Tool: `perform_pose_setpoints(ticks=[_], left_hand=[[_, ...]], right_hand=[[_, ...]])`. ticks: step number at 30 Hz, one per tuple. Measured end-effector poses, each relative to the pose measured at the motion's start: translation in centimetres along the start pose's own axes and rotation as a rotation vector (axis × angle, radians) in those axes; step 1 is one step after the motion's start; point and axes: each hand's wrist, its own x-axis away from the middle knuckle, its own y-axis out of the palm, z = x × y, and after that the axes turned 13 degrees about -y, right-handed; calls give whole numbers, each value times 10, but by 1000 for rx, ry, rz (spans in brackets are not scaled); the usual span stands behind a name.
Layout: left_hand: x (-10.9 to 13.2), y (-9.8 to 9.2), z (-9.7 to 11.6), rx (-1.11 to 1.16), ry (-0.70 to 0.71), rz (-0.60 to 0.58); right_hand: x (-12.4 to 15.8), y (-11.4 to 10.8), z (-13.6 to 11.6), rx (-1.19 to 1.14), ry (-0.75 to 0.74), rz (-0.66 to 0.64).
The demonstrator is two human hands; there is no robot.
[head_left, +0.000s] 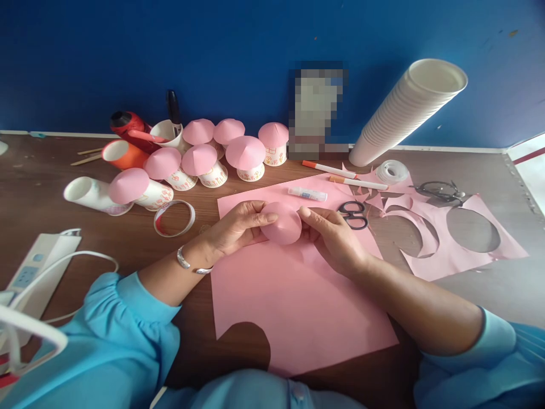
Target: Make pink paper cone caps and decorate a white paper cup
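Observation:
A small pink paper cone (281, 225) is held between my two hands over a large pink paper sheet (323, 307). My left hand (240, 227) grips its left edge, thumb on top. At the cone's right edge, my right hand (334, 236) pinches the rim with thumb and fingers. Just beyond the cone lies a glue stick (307, 194). Black-handled scissors (354, 215) rest right of my right hand, their blades hard to make out. The sheet has a rounded cut-out along its near edge.
Several paper cups with pink cone tops (245, 153) stand back left. A leaning stack of white cups (409, 113) rises back right. Cut paper scraps (438, 258), markers (360, 182) and a tape roll (392, 171) lie right; a power strip (32, 278) sits left.

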Motion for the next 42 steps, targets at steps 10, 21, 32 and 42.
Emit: perform_pose_setpoints(ticks=[10,21,32,42], left_hand=[[0,-1,0,39,3,27],[-3,0,0,74,80,-30],[1,8,10,-21,230,-53],[32,18,2,-65,215,-72]], right_hand=[[-3,1,-2,36,-10,68],[-2,-1,3,56,13,23],[-5,14,-9,-172,-110,-10],[17,41,-27,-203,-116,-4]])
